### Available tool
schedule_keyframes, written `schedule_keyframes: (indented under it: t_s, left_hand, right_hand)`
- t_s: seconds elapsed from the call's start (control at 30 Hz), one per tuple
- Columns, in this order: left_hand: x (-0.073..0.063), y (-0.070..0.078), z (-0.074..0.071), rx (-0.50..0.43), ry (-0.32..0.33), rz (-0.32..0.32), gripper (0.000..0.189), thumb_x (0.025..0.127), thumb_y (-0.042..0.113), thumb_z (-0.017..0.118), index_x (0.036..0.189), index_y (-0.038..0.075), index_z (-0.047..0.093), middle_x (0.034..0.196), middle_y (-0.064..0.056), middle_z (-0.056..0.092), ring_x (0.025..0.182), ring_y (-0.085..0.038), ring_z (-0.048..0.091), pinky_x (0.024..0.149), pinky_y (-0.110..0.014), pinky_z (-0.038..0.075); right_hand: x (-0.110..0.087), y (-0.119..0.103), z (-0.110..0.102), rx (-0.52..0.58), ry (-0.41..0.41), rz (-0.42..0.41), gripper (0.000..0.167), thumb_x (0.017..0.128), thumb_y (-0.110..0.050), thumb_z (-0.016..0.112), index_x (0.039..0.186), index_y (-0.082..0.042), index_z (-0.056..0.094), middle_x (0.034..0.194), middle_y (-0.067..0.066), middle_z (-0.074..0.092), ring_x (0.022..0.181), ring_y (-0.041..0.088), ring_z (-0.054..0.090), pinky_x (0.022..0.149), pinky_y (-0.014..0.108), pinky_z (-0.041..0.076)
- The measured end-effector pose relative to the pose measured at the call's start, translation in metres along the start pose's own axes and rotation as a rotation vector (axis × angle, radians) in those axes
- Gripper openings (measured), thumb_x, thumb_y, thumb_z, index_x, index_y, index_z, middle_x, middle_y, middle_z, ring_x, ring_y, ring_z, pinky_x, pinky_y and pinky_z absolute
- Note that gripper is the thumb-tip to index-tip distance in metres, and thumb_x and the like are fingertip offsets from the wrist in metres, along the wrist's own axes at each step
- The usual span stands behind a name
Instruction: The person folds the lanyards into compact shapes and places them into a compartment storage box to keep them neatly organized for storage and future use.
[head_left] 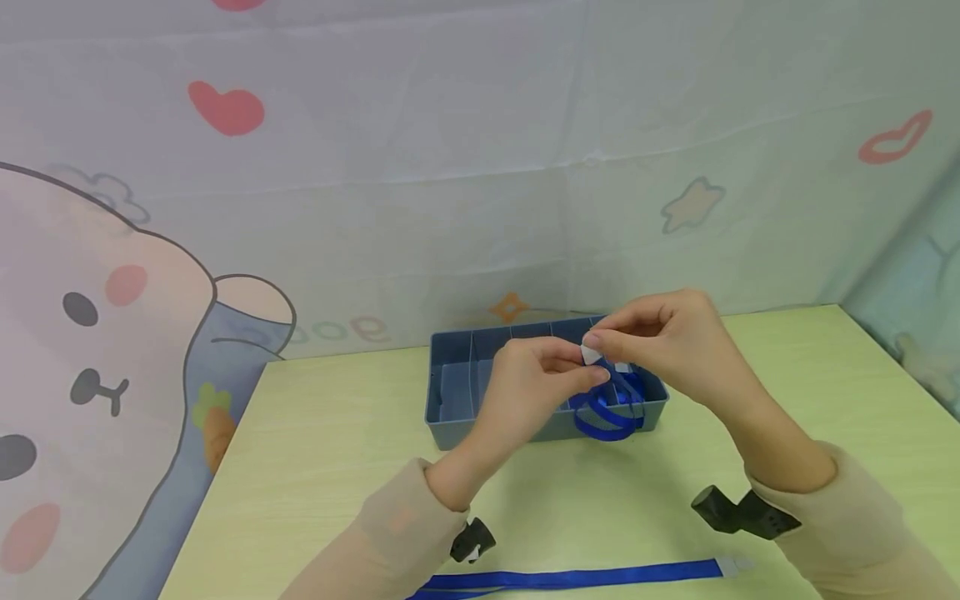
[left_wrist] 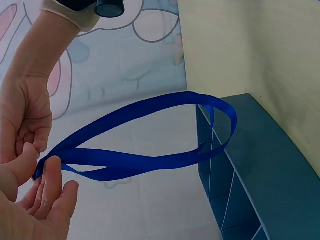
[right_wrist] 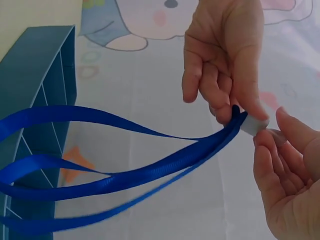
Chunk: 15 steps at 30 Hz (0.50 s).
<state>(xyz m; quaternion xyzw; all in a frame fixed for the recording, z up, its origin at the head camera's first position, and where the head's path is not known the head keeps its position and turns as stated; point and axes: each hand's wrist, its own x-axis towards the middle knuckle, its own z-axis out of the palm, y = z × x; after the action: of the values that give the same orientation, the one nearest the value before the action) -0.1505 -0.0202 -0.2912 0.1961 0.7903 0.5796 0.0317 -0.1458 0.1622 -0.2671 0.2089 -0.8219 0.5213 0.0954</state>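
Observation:
A looped blue lanyard (head_left: 606,432) hangs in front of the right end of the box, its folded strap gathered at a white end piece (right_wrist: 253,125). My left hand (head_left: 528,377) pinches the gathered strap close to that end, thumb against fingers. From the other side, my right hand (head_left: 678,343) pinches the white end piece between thumb and forefinger. In the left wrist view the loop of the lanyard (left_wrist: 150,105) spreads out toward the box. Both hands are raised over the box, fingertips close together.
A grey-blue divided box (head_left: 450,435) stands at the back of the pale green table (head_left: 322,467). More blue strap (head_left: 633,388) lies in its right end. Another blue lanyard (head_left: 600,577) with a white end lies along the near edge. A printed curtain (head_left: 420,167) hangs behind.

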Motion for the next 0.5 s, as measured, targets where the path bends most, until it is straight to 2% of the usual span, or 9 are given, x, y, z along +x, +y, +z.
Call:
schedule_keyframes:
  t_s: [0.17,0.27,0.4,0.5]
  left_hand:
    - [-0.001,0.000,0.001,0.069,0.045,0.070,0.015,0.081,0.020,0.073,0.085,0.005,0.073,0.076,-0.002,0.070,0.067,-0.006,0.065,0.060,-0.024,0.053]
    - [-0.003,0.001,-0.001,0.091,0.069,0.083,0.018,0.084,0.022,0.070,0.084,0.004,0.073,0.072,-0.004,0.069,0.064,-0.006,0.064,0.059,-0.023,0.052]
    - [-0.003,0.002,-0.004,0.049,0.078,0.048,0.019,0.086,0.022,0.068,0.084,0.003,0.072,0.071,-0.004,0.068,0.065,-0.009,0.064,0.059,-0.025,0.051]
    - [-0.003,0.004,-0.007,-0.010,0.082,-0.002,0.015,0.085,0.018,0.069,0.086,0.004,0.072,0.073,-0.005,0.068,0.067,-0.011,0.065,0.062,-0.027,0.052]
  right_hand:
    - [0.000,-0.004,0.009,-0.019,0.039,-0.071,0.009,0.081,-0.016,0.074,0.083,-0.007,0.074,0.077,0.002,0.070,0.065,0.014,0.066,0.058,0.028,0.054]
    - [0.000,-0.005,0.013,-0.027,0.039,-0.109,0.011,0.079,-0.012,0.075,0.087,-0.004,0.074,0.078,0.004,0.070,0.064,0.013,0.066,0.059,0.027,0.054]
    - [0.000,-0.001,0.016,-0.039,0.047,-0.161,0.018,0.077,-0.008,0.076,0.094,-0.003,0.072,0.079,0.003,0.070,0.065,0.012,0.065,0.059,0.024,0.053]
    - [-0.001,0.010,0.017,-0.042,0.093,-0.230,0.028,0.073,-0.002,0.078,0.100,-0.003,0.071,0.082,0.000,0.069,0.071,0.009,0.064,0.063,0.021,0.052]
